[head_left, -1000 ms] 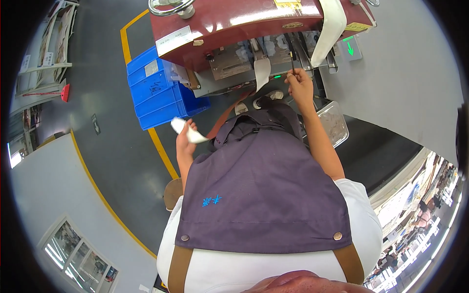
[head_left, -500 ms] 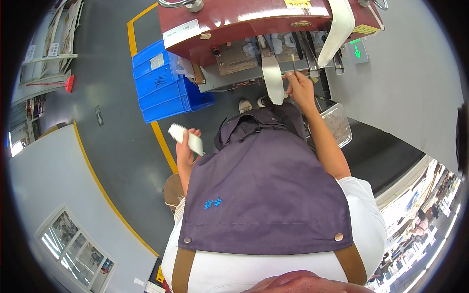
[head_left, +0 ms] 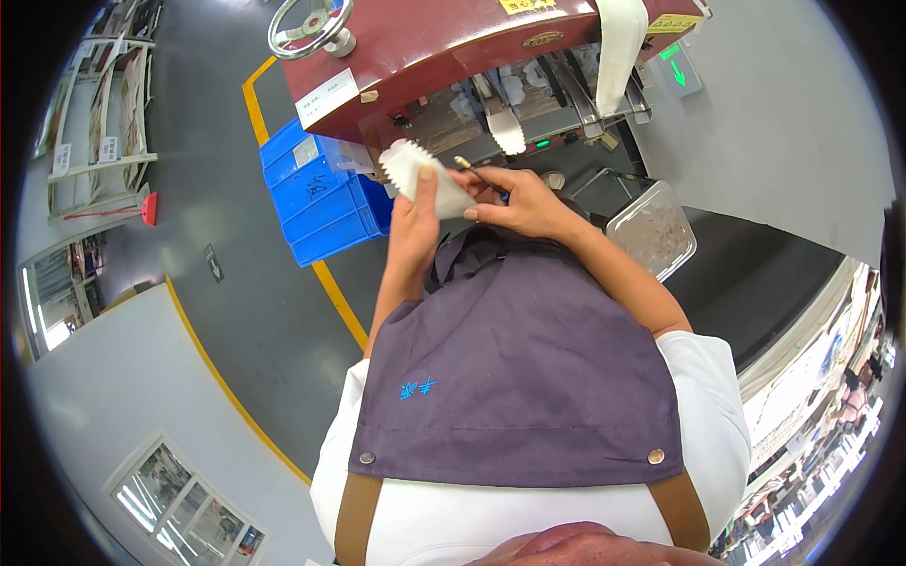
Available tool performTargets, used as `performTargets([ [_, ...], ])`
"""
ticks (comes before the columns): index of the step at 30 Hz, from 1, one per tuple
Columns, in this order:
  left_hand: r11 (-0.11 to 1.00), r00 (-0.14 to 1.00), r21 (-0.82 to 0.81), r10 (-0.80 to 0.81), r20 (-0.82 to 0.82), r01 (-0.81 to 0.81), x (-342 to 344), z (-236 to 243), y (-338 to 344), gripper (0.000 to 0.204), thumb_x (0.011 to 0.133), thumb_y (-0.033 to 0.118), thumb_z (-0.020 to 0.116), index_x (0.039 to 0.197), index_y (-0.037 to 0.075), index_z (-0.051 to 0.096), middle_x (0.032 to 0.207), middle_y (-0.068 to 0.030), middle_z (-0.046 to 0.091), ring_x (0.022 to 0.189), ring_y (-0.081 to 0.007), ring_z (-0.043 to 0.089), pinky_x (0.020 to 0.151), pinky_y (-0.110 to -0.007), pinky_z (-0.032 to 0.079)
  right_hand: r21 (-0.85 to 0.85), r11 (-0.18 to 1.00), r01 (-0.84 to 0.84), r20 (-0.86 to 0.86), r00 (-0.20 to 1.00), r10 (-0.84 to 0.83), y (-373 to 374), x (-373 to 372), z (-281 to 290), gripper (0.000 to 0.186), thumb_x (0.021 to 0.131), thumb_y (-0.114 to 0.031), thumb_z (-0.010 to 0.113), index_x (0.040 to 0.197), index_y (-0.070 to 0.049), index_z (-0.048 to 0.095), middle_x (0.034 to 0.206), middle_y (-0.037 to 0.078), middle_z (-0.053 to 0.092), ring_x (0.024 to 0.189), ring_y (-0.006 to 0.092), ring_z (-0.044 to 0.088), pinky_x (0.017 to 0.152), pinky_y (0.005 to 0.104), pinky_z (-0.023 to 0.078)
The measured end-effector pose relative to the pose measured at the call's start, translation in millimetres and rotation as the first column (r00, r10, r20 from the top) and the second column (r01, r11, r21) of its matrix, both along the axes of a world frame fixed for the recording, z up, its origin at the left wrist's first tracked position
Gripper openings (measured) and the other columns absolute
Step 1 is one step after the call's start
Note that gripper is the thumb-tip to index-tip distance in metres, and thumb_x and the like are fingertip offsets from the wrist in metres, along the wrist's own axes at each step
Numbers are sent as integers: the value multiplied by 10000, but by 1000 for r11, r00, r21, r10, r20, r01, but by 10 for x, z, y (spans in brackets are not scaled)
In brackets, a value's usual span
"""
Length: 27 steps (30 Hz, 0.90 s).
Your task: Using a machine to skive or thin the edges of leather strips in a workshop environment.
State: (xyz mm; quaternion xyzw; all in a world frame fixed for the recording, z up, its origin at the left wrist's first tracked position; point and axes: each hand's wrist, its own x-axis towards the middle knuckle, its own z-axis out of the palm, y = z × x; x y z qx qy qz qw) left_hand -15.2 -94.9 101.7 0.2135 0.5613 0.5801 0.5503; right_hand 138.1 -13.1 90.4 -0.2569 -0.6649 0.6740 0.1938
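Note:
In front of the apron, my left hand [head_left: 415, 224] is closed round a white strip [head_left: 451, 196] with a zigzag-cut end, thumb on top. My right hand [head_left: 533, 205] holds a thin dark-handled tool [head_left: 485, 179] with a pale tip; its kind is unclear. The right thumb lies at the strip's lower end. Beyond my hands, a second white strip [head_left: 508, 135] with a toothed end pokes out of a metal guide on the dark red machine [head_left: 425, 52].
A long white band [head_left: 618, 66] hangs over the machine's right part. The machine has a metal handwheel [head_left: 310, 30] at left. A blue bin [head_left: 316, 212] stands on the floor at left. At right, a clear plastic tray [head_left: 661, 226] sits by a black surface [head_left: 746, 269].
My left hand has brought its strip up and right, before the machine. My right hand has drawn back from the guides with the tool to meet it. The view has shifted slightly.

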Motion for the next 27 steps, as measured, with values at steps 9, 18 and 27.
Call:
performTargets([
  [9,976,982,-153,-168,-82,154,162,-378,568,259,918,288,540,799,62,580,707,24,548,585,-55,451,554,-206,356,-127,959,254,349,916,-197,104,536,-234,259,819,-269,657,800,-16,605,665,-23,520,584,49,438,518,226,346],
  [18,913,956,-297,-240,169,281,237,-851,890,247,860,286,598,731,78,564,566,9,493,454,-85,424,431,-232,289,-350,807,476,443,843,-305,377,419,-271,290,851,-327,614,710,-74,596,543,-29,489,402,46,388,362,220,269],
  [27,936,979,-326,-71,192,131,232,-928,992,257,866,286,554,730,68,543,556,-8,488,437,-109,453,428,-254,316,-318,831,456,468,838,-281,561,344,-365,283,839,-322,616,751,-54,633,568,-11,534,423,60,433,385,225,291],
])
